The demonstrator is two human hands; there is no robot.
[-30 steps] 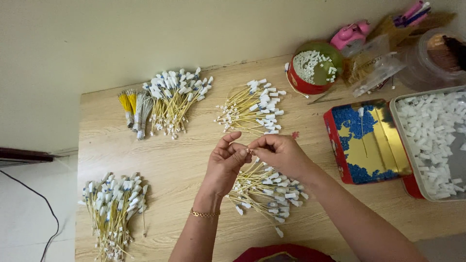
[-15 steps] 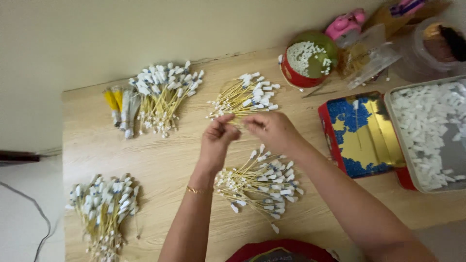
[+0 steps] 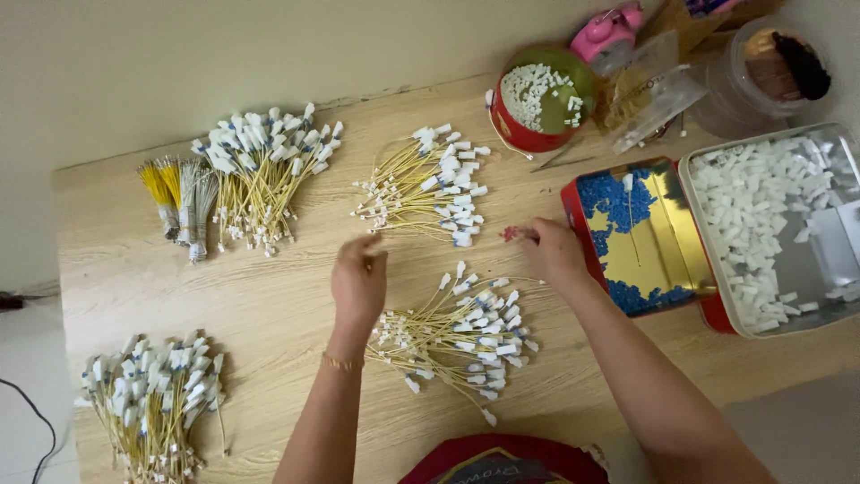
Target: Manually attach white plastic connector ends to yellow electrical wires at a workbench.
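Just left of the frame's centre, the left hand hovers over the pale wooden tabletop with its fingers curled loosely downward, and whether it pinches anything cannot be told from this angle. To the right of centre the right hand rests by the edge of the red tin lid with a blue and gold pattern; its fingertips are closed around a small reddish piece, too small to identify. Between and below the two hands lies a loose fan of thin yellow cables with white and blue end connectors, close under both wrists, and a second similar fan lies above it, towards the upper middle. Further bundles sit at the upper left and the lower left. On the right, an open silver metal tin full of small white plastic caps stands beside the lid, and a round red bowl with more white caps sits at the top. To handle these cables well, it seems wise to lift one at a time by its connector end, keep the yellow leads straight, and keep finished ones parallel, apart from the unsorted fan.
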